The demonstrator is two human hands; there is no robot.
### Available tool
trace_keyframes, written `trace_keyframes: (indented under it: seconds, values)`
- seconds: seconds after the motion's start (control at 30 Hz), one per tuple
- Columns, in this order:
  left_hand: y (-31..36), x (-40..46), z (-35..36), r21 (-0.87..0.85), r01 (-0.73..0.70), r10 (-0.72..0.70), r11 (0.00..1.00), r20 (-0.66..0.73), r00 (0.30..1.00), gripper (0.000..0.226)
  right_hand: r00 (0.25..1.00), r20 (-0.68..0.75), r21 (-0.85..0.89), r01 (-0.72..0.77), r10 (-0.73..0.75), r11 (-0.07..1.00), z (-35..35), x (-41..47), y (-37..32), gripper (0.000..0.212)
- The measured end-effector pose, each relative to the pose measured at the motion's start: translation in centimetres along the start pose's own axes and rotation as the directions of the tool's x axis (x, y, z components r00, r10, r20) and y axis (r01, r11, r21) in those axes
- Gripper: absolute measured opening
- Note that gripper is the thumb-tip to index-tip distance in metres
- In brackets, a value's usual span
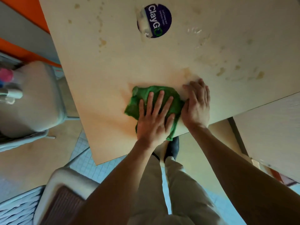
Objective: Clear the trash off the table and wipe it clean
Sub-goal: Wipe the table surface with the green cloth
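Cloth [172, 101]: green, crumpled, lying on the table near its near edge, one corner hanging just over that edge.
Handling: judged soft, light, limp; likely damp and prone to bunching under a push; nothing fragile about it.
Where to hold: best pressed flat from above with a spread palm over the middle; a pinch at a corner would only drag it into a wad.
Left hand [154, 117]: flat on top of the cloth, fingers straight and spread, pressing rather than gripping.
Right hand [197, 103]: flat on the bare tabletop just beside the cloth's right edge, fingers straight and together, holding nothing; seems to brace.
Table [113, 65]: pale top, a damp-looking sheen around the cloth.
Stains [220, 73]: brownish spots and smears scattered beyond the hands, to the far right and far left; not yet wiped.
Sticker [155, 21]: round, dark, partly peeled, well apart from the cloth at the far side.
Trash: none seen on the top; wiping judged to be the step in hand, with much surface left.
Surroundings: chairs [32, 98] to the left and below; second table [276, 127] to the right.
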State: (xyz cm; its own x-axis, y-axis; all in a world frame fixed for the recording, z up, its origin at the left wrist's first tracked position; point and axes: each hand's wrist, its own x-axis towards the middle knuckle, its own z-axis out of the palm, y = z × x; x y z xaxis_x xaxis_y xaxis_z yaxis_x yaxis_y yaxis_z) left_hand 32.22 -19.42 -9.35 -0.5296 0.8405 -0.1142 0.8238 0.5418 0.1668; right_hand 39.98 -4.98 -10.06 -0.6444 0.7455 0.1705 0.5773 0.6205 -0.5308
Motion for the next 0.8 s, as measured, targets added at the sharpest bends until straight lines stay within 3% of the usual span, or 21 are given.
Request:
trace_keyframes:
  seconds: [0.07, 0.13, 0.2, 0.27, 0.33, 0.4, 0.47, 0.57, 0.67, 0.8]
  values:
    - [-2.6, -3.8, -0.6, 0.006, -0.066, 0.066, 0.998, -0.003, 0.998, 0.055, 1.000, -0.015, 0.065, 0.001, 0.000, 0.998, -0.2, -0.1, 0.3, 0.052]
    - [-6.5, -7.4, -1.3, 0.031, -0.045, 0.045, 0.999, -0.002, 0.999, 0.053, 1.000, -0.027, 0.093, -0.004, 0.007, 0.996, -0.2, 0.0, 0.5, 0.053]
    - [-10.0, -8.7, -1.7, 0.070, 0.068, -0.069, 0.995, 0.020, 0.997, 0.054, 1.000, -0.029, 0.090, -0.007, 0.009, 0.996, -0.2, 0.0, 0.4, 0.054]
    - [-11.2, -6.8, -1.6, 0.066, 0.287, -0.290, 0.956, 0.026, 0.957, 0.058, 1.000, -0.030, 0.085, 0.006, -0.003, 0.996, 0.1, -0.1, 0.3, 0.054]
    - [-9.3, -3.0, -1.4, 0.006, 0.487, -0.487, 0.873, -0.019, 0.873, 0.060, 0.999, -0.033, 0.084, 0.010, -0.007, 0.996, 0.3, -0.1, 0.4, 0.054]
    - [-5.9, 0.3, -0.6, -0.022, 0.534, -0.535, 0.845, -0.062, 0.843, 0.061, 0.999, -0.034, 0.082, 0.012, -0.009, 0.997, 0.3, -0.2, 0.6, 0.054]
    - [-2.0, 2.3, 0.2, -0.027, 0.478, -0.478, 0.878, -0.089, 0.874, 0.061, 0.999, -0.043, 0.084, 0.019, -0.016, 0.996, 0.4, -0.2, 0.7, 0.054]
    - [2.2, 0.3, 0.9, -0.013, 0.264, -0.264, 0.965, -0.063, 0.963, 0.059, 0.998, -0.056, 0.079, 0.034, -0.030, 0.996, 0.4, -0.2, 0.7, 0.051]
    - [-0.2, -4.7, 0.5, -0.002, 0.053, -0.053, 0.999, -0.076, 0.996, 0.053, 0.997, -0.058, 0.052, 0.050, -0.046, 0.997, 0.3, -0.2, 0.7, 0.054]
    - [-7.4, -10.6, -0.6, 0.061, 0.166, -0.164, 0.984, -0.050, 0.985, 0.052, 0.999, -0.026, -0.006, 0.030, -0.030, 1.000, 0.2, -0.3, 0.3, 0.059]
